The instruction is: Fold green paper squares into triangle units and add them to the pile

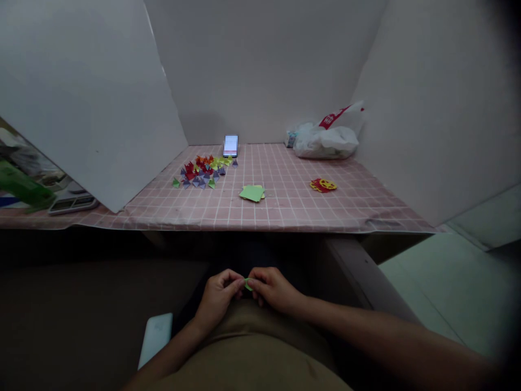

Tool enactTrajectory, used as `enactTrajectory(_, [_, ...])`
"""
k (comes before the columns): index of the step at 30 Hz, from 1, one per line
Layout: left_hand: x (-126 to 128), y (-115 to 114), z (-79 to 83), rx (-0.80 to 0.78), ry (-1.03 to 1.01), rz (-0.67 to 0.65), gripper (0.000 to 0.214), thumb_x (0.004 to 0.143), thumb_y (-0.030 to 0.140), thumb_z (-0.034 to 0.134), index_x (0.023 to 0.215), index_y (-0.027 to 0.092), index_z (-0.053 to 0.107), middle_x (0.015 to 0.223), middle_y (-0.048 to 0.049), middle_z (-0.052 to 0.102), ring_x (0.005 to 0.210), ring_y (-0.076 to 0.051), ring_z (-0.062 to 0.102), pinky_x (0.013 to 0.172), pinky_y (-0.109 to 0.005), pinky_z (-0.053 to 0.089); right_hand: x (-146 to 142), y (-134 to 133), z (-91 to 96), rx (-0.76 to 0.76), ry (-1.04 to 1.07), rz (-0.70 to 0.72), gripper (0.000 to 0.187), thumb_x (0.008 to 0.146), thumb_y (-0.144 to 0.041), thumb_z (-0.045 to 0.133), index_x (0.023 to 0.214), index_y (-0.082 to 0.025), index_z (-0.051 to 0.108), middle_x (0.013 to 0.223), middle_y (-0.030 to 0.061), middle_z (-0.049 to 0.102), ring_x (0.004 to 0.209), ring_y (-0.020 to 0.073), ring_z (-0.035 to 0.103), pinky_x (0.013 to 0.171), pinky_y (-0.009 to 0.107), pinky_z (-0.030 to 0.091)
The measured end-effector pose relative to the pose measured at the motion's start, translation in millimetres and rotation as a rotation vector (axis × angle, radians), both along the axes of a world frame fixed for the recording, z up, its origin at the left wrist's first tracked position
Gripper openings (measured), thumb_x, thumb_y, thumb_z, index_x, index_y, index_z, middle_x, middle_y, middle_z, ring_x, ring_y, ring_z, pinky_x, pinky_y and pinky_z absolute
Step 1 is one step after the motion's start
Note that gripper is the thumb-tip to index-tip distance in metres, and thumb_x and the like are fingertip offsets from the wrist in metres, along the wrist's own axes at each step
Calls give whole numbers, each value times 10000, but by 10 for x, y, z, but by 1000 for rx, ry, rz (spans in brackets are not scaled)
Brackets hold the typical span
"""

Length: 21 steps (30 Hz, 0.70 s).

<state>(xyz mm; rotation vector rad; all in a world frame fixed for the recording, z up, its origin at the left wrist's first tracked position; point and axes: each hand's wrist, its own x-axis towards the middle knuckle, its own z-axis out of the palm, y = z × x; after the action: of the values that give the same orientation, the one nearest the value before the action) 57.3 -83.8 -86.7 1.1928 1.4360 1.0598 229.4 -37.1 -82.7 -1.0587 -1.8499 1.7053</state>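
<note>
Close to my body, below the table edge, my left hand (222, 296) and my right hand (272, 289) meet over a small piece of green paper (248, 284). Thumb and fingers of each hand pinch it from opposite sides, and most of the paper is hidden by them. On the table ahead lies a stack of square paper sheets (252, 193), light green on top with yellow edges beneath. Further left stands a cluster of small folded paper pieces (203, 172) in red, orange, yellow, purple and green.
A lit phone (230, 145) stands at the table's back. Red and yellow cut-out shapes (323, 185) lie right of the sheets, before a white plastic bag (328, 140). White panels enclose the pink checked table (285, 212). A pale flat object (156, 338) lies by my left forearm.
</note>
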Motion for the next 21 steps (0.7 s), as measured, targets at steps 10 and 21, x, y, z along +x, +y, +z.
enactTrajectory(10, [-7, 4, -25, -10, 30, -71, 224, 805, 379, 625, 735, 169, 655, 580, 14, 612, 550, -142, 548, 577, -247, 420, -8, -5, 6, -1, 11, -35, 156, 863, -210, 521, 723, -168, 576, 606, -26, 569, 460, 78, 500, 453, 188, 375])
enactTrajectory(21, [-1, 3, 8, -32, 61, -162, 295, 844, 401, 573, 696, 153, 635, 604, 6, 587, 559, -135, 518, 576, -242, 390, 7, 80, 16, -19, -70, 29, 157, 842, -152, 517, 695, -165, 570, 556, -44, 558, 409, 73, 500, 399, 170, 357])
